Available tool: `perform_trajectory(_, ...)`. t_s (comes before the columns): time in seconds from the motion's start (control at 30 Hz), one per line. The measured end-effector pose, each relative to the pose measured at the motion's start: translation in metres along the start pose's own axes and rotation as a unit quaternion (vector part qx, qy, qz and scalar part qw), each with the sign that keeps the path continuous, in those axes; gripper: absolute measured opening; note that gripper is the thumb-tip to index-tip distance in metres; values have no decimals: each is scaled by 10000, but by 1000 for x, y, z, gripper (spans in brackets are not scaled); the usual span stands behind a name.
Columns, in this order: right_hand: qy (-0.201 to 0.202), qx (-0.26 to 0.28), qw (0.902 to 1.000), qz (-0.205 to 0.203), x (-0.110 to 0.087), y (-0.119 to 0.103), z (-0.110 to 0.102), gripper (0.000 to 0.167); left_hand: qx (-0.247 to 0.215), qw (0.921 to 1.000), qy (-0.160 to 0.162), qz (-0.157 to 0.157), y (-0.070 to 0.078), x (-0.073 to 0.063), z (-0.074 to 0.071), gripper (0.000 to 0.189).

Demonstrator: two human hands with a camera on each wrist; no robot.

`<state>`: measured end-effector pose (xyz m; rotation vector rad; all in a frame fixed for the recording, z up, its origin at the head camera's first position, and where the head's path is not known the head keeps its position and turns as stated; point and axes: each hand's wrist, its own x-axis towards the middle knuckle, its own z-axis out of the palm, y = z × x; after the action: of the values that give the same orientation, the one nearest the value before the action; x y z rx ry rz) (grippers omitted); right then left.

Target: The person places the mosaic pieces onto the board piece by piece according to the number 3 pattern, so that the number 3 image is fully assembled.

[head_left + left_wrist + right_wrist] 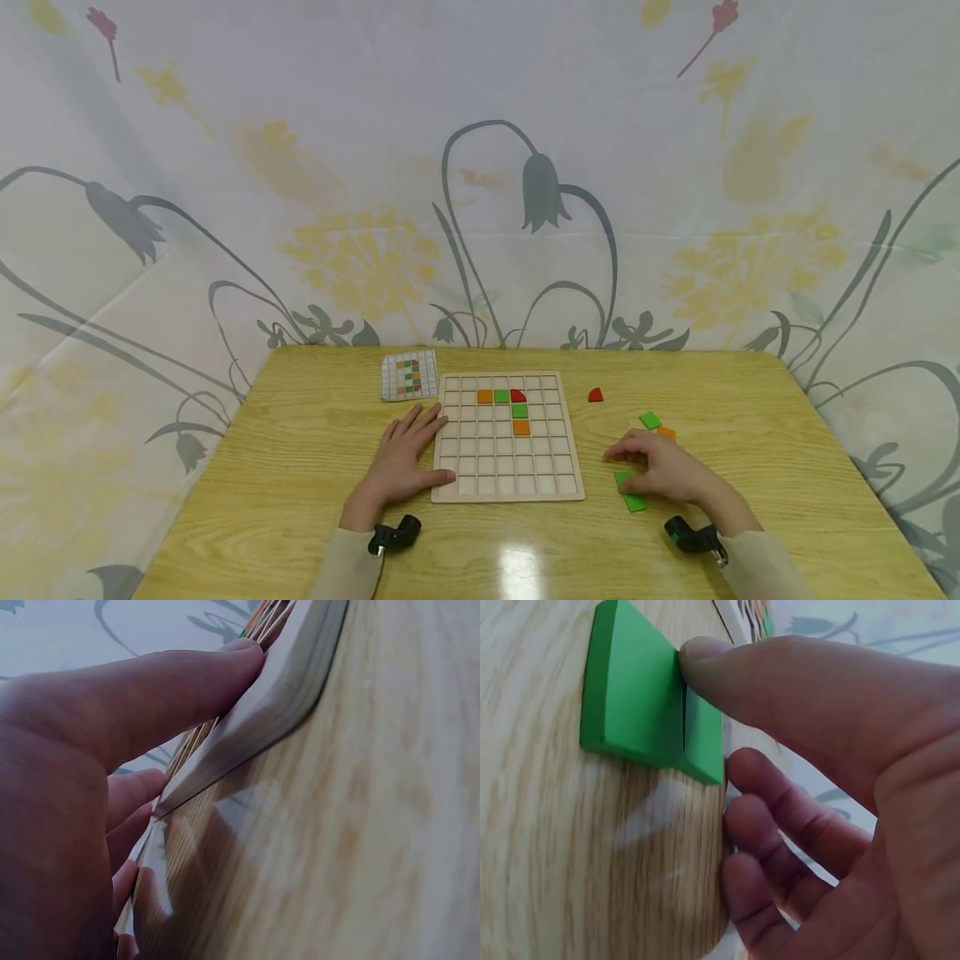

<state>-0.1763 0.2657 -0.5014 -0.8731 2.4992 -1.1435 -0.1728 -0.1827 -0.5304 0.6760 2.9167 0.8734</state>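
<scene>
A wooden grid board [487, 483] lies on the table. In it sit an orange square [485, 396], a green square [502, 396] and a red quarter-circle [517, 396] in a row, with another green square [520, 411] and an orange square [521, 427] below the red. My left hand [401, 462] rests spread at the board's left side, thumb on its frame. My right hand [667, 471] is over two green tiles [635, 503] right of the board. In the right wrist view its thumb touches a green tile [641, 690]; the other visible fingers bend loosely, apart from it.
A card with a coloured grid pattern [408, 375] lies beyond my left hand. Right of the board are a loose red quarter-circle [596, 395], a green tile [650, 420] and a partly covered orange tile [667, 432]. A flower-printed curtain [480, 250] hangs behind the table [300, 433].
</scene>
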Motion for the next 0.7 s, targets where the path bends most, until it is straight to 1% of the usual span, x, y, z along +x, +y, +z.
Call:
perform_trajectory(0.13,-6,-323,9995,2,1,-2,1,29,37,10000,-59,-20,0,1,-1,88)
perform_trajectory(0.4,97,-468,9988,116,4,-4,2,23,42,9999,-100,-77,1,1,-1,88)
perform_trajectory(0.57,243,-664,9974,124,5,-2,2,15,29,9999,-133,-105,1,1,-1,88)
perform_trajectory(0.7,286,-881,9957,81,5,-2,1,18,38,9999,-104,-76,1,1,-1,88)
